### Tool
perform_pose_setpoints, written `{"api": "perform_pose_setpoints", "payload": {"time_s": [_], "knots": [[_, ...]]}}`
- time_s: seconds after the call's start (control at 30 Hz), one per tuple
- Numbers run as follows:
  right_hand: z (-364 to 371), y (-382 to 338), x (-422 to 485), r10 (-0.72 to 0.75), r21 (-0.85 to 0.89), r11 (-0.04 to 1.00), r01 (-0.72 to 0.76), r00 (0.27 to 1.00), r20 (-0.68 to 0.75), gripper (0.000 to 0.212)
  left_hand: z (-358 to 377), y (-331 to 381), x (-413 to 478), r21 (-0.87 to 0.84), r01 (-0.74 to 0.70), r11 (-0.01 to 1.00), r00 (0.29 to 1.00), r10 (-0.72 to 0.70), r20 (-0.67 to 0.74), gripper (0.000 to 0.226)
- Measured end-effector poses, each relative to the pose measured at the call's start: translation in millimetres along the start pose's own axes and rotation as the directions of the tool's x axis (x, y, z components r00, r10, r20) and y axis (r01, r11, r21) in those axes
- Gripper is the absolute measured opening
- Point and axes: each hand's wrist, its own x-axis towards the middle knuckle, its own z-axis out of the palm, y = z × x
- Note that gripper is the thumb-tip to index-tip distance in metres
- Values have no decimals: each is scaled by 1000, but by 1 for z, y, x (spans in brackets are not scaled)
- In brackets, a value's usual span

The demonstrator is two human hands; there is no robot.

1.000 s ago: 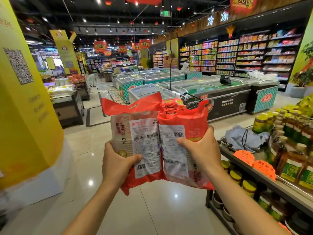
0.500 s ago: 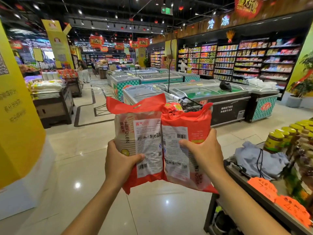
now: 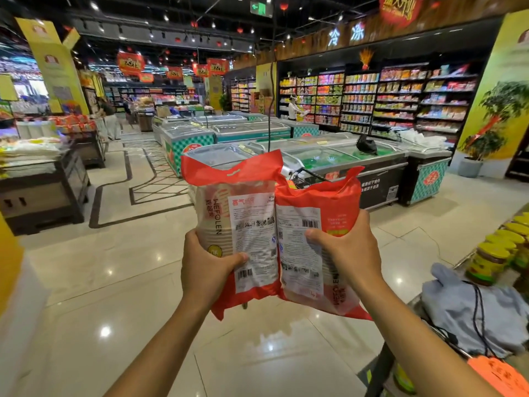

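The left hand (image 3: 206, 270) grips a red and clear plastic pack of paper cups (image 3: 246, 213); the right hand (image 3: 349, 253) grips a second red plastic pack (image 3: 317, 202); both are up in the air, side by side and touching, labels facing the person, likely to compare them.

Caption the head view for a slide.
Supermarket: left hand grips the left red pack, right hand the right pack, edges touching.

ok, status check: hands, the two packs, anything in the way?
Left hand grips left pack, right hand grips right pack. Packs upright, side by side, edges touching, labels facing camera. Nearest other thing: jars low right, apart from packs.
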Motion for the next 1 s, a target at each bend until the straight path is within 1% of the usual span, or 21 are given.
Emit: {"api": "perform_pose_setpoints", "payload": {"time_s": [0.3,0.4,0.67,1.0], "knots": [[52,36,106,28,16,999,-28,1000,-11,76,67,-21,97,30,-5,1000,1000,4,25,85],[69,53,153,34,34,999,-34,999,-1,73,97,-27,136,58,-5,998,1000,3,24,86],[110,94,301,60,95,994,-63,998,38,72,195,-29,246,92,38,995,999,-37,-12,92],[136,125,438,37,111,993,-45,997,71,66,288,-32,340,78,68,995,997,-65,-35,89]]}}
